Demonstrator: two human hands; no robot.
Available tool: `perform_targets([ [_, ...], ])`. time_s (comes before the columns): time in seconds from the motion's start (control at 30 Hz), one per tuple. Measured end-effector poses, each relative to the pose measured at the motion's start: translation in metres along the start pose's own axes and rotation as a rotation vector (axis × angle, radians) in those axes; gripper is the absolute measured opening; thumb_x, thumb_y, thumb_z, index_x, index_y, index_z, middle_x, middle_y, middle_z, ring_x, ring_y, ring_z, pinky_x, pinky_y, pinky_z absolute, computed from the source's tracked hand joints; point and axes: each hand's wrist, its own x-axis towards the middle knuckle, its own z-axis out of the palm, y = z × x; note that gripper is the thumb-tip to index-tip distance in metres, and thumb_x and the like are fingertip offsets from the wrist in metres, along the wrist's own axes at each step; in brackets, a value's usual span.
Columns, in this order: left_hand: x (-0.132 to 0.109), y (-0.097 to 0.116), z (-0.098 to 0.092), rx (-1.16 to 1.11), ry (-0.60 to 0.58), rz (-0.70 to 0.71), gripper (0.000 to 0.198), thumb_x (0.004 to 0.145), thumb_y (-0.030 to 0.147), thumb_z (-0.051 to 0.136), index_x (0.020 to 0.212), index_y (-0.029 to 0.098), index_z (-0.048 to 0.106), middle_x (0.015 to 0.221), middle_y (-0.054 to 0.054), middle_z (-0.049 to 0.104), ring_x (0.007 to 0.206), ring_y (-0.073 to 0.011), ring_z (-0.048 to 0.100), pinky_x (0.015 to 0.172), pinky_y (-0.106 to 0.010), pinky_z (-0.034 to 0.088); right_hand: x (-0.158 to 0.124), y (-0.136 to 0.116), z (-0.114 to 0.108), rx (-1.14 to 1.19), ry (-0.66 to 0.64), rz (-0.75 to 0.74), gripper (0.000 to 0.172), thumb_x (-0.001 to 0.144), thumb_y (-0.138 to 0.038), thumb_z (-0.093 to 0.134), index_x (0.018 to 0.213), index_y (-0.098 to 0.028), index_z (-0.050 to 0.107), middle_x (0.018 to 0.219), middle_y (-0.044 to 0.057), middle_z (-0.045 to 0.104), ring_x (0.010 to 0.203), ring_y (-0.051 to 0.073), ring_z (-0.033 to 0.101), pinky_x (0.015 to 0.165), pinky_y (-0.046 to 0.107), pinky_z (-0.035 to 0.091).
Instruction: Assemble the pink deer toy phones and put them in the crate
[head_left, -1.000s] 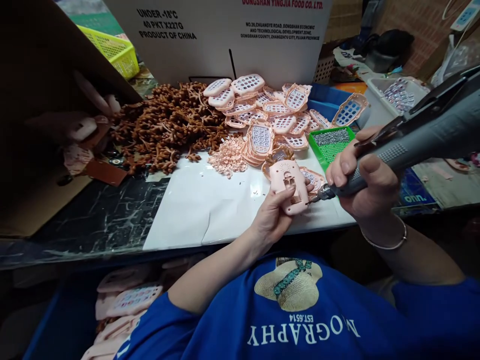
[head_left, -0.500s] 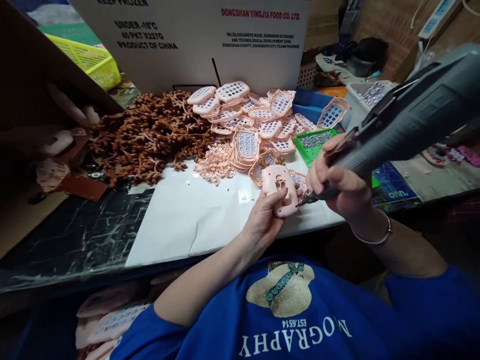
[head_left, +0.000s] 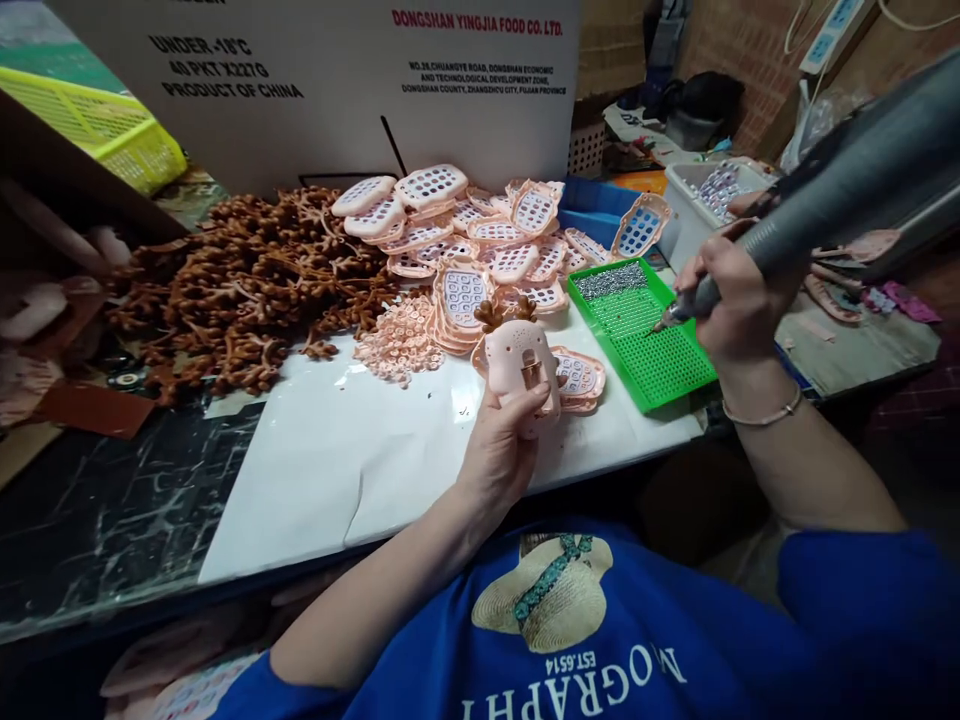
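My left hand (head_left: 499, 455) is closed around a pink plastic toy shell (head_left: 522, 367) with brown antlers on top, held upright above the white sheet (head_left: 360, 450). My right hand (head_left: 739, 300) grips a grey electric screwdriver (head_left: 832, 195). Its tip hangs over the green screw tray (head_left: 660, 365), just above the tray's grid. Small silver screws (head_left: 609, 281) lie heaped at the tray's far end.
A pile of pink keypad shells (head_left: 480, 225) and small pink rings (head_left: 397, 340) lies behind the toy. Brown antler pieces (head_left: 240, 270) are heaped at the left. A white carton (head_left: 337, 80) stands at the back, a yellow basket (head_left: 112, 135) at far left, a grey bin (head_left: 712, 190) at right.
My right hand has swung the screwdriver away from the toy shell, to the right and over the green tray. My left hand keeps hold of the shell, now more upright.
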Motion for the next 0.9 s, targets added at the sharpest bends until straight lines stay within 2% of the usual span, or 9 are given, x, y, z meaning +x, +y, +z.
perform_targets([
  [0.03,0.000,0.002,-0.001,-0.017,0.002,-0.011,0.047,0.063,0.012,0.082,0.108,0.016,0.068,0.095,-0.004,0.076,0.080,-0.0148,0.071,0.072,-0.022,0.055,0.009,0.013,-0.007,-0.077,0.023,0.031,0.021,0.074,-0.031,0.078,0.088,-0.030,0.062,0.069,-0.006,0.056,0.046,0.011,0.052,0.046,0.032,0.044],
  [0.13,0.000,0.003,-0.002,-0.058,0.004,-0.045,0.039,0.064,0.013,0.080,0.102,0.015,0.070,0.091,-0.004,0.076,0.077,-0.0162,0.072,0.070,-0.023,0.056,0.028,0.052,-0.026,-0.215,0.116,0.019,0.026,0.071,-0.037,0.075,0.088,-0.028,0.056,0.064,-0.007,0.052,0.043,0.012,0.051,0.045,0.034,0.045],
  [0.27,0.000,0.000,-0.005,-0.046,0.006,-0.064,0.035,0.067,0.015,0.078,0.101,0.014,0.070,0.091,-0.005,0.076,0.075,-0.0166,0.072,0.071,-0.025,0.057,0.032,0.077,-0.040,-0.310,0.149,0.005,0.028,0.072,-0.038,0.070,0.090,-0.029,0.051,0.063,-0.007,0.051,0.043,0.014,0.051,0.046,0.035,0.046],
  [0.47,0.001,-0.002,-0.006,-0.040,-0.006,-0.084,0.032,0.068,0.016,0.077,0.099,0.012,0.070,0.090,-0.007,0.077,0.077,-0.0195,0.073,0.075,-0.030,0.060,0.029,0.083,-0.042,-0.269,0.158,-0.012,0.025,0.072,-0.032,0.069,0.089,-0.028,0.051,0.061,-0.009,0.054,0.040,0.013,0.053,0.047,0.033,0.049],
  [0.73,-0.001,-0.002,-0.007,-0.045,-0.008,-0.078,0.033,0.069,0.016,0.076,0.101,0.013,0.069,0.089,-0.005,0.075,0.080,-0.0187,0.073,0.078,-0.029,0.060,0.030,0.089,-0.043,-0.263,0.168,-0.003,0.029,0.072,-0.038,0.073,0.088,-0.029,0.051,0.059,-0.012,0.053,0.039,0.011,0.050,0.046,0.032,0.048],
  [0.83,-0.001,-0.001,-0.008,-0.050,-0.011,-0.089,0.034,0.070,0.018,0.076,0.103,0.014,0.068,0.092,-0.006,0.075,0.082,-0.0192,0.074,0.080,-0.030,0.060,0.030,0.078,-0.042,-0.245,0.143,0.039,0.030,0.073,-0.040,0.074,0.088,-0.030,0.050,0.057,-0.012,0.052,0.042,0.012,0.049,0.049,0.033,0.048],
  [0.9,-0.001,0.001,-0.007,-0.067,0.013,-0.100,0.036,0.071,0.018,0.075,0.106,0.014,0.067,0.095,-0.007,0.075,0.083,-0.0200,0.074,0.079,-0.030,0.060,0.030,0.061,-0.036,-0.208,0.109,0.076,0.028,0.075,-0.039,0.075,0.089,-0.034,0.052,0.060,-0.011,0.056,0.046,0.012,0.051,0.052,0.034,0.047],
])
